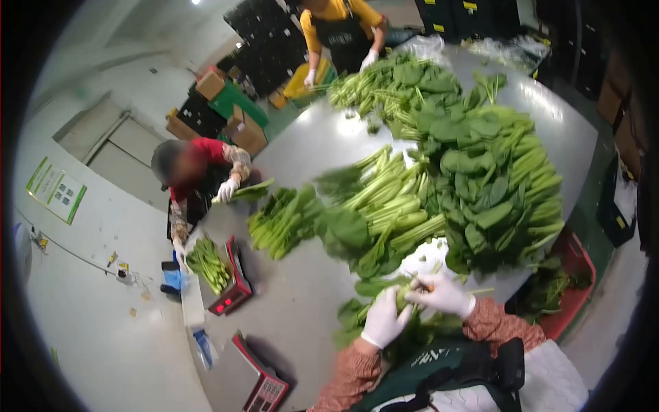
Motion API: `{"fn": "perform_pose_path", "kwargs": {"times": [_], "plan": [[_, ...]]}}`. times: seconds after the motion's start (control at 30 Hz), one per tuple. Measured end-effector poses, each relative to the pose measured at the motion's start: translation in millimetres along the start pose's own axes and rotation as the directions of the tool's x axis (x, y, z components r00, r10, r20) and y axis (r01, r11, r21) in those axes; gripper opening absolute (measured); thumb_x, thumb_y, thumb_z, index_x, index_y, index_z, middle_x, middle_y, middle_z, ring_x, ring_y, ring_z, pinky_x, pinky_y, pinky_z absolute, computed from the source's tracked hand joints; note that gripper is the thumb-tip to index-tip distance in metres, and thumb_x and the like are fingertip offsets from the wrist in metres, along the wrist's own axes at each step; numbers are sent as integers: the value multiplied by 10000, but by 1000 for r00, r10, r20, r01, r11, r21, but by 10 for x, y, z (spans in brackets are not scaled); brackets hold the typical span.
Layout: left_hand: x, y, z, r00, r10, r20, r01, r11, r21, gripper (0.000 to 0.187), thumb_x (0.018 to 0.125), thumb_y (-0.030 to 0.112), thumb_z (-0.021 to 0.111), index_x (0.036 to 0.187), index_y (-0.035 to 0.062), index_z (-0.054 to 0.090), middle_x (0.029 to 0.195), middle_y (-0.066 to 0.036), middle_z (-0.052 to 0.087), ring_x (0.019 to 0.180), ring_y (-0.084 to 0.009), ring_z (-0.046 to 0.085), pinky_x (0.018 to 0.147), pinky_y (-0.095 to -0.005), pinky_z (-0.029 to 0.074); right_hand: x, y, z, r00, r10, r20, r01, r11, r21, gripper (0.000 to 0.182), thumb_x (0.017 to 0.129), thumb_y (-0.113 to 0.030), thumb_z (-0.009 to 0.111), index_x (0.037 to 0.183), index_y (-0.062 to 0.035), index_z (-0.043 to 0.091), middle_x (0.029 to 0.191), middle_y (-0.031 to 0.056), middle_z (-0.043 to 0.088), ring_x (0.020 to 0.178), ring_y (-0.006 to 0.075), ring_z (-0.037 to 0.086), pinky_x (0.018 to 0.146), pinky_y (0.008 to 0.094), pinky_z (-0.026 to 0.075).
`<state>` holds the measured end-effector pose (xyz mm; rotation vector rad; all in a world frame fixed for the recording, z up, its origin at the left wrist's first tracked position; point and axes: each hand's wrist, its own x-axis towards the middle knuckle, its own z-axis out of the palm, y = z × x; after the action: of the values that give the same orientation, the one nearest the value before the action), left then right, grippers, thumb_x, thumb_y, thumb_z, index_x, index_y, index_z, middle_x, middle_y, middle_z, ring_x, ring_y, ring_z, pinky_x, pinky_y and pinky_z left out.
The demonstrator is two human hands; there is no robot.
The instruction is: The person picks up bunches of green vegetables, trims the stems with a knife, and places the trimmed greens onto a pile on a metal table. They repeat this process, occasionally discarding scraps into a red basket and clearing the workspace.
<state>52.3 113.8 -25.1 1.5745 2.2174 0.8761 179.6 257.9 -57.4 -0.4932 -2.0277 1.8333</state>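
Note:
My left hand point(386, 318), in a white glove, is closed around the stalks of a leafy green vegetable point(351, 314) at the near table edge. Close beside it, my right hand point(443, 294), also gloved, has its fingers closed on a small dark tool with an orange part point(427, 288); its exact kind is too small to make out. Both hands meet at the stalk ends. Just beyond them lies a large heap of leafy greens point(480, 178), with pale stalks point(395, 199) laid out toward the left.
Two red scales point(233, 275) point(264, 391) stand on the metal table point(292, 323); the farther carries greens. A co-worker in red point(202, 168) holds greens on the left. Another in yellow point(343, 34) stands at the far end. A red crate point(573, 288) is at my right.

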Motion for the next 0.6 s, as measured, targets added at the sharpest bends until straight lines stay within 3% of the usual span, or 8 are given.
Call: {"fn": "perform_pose_path", "kwargs": {"times": [0.07,0.13,0.23,0.3,0.37,0.43,0.53,0.6], "plan": [[29,43,-104,994,-59,87,61,998,-21,454,858,258,719,1210,43,529,1012,-242,666,922,-400,668,774,-432,535,-14,-119,2,998,43,-45,-42,999,23,308,836,-262,799,976,-21,668,763,26,627,692,82,560,645,264,481],[67,51,-171,987,-61,149,83,985,-149,422,852,245,721,1186,53,550,999,-218,675,914,-388,667,774,-417,534,-21,-296,-24,997,62,-50,-54,988,147,410,840,-267,799,1144,-43,639,734,-23,577,684,68,537,636,257,472],[45,71,-143,992,1,124,40,946,-323,329,855,246,710,1085,38,601,950,-194,673,855,-364,663,737,-398,528,-52,-186,-76,993,-118,20,118,993,-30,355,846,-278,783,1101,-58,671,722,8,594,644,108,560,614,281,476],[43,128,-179,985,-30,171,65,977,-204,301,852,242,712,1047,35,611,923,-188,664,825,-354,657,721,-394,521,-101,-167,-62,972,-232,23,232,949,-212,332,846,-281,777,1076,-60,685,719,33,606,626,141,579,607,297,482],[16,136,-146,982,-57,182,77,992,-104,273,849,233,712,1007,32,618,878,-181,648,780,-345,644,695,-390,510,-144,-207,-64,980,-199,21,196,940,-279,329,841,-282,776,1065,-56,694,719,57,612,622,170,594,605,308,487],[-25,127,-128,981,-55,188,91,978,-190,272,854,233,709,1015,33,619,885,-174,651,781,-328,645,704,-384,512,-172,-239,-97,986,-160,54,169,924,-342,337,821,-264,793,1078,-68,700,756,61,635,640,191,614,611,323,495],[-78,82,-195,949,-70,307,168,937,-305,333,869,219,703,1132,27,633,973,-149,676,856,-235,657,790,-350,521,-185,-252,-110,955,-270,120,290,935,-206,337,806,-200,805,1105,-86,701,823,54,652,689,188,623,635,320,502],[-90,162,-282,966,18,258,123,846,-519,381,861,198,700,1183,11,624,1009,-164,678,884,-242,658,831,-337,519,-234,-345,-105,958,-188,219,211,974,-86,410,795,-102,789,1189,-80,677,926,78,678,817,171,651,729,304,527]]}}
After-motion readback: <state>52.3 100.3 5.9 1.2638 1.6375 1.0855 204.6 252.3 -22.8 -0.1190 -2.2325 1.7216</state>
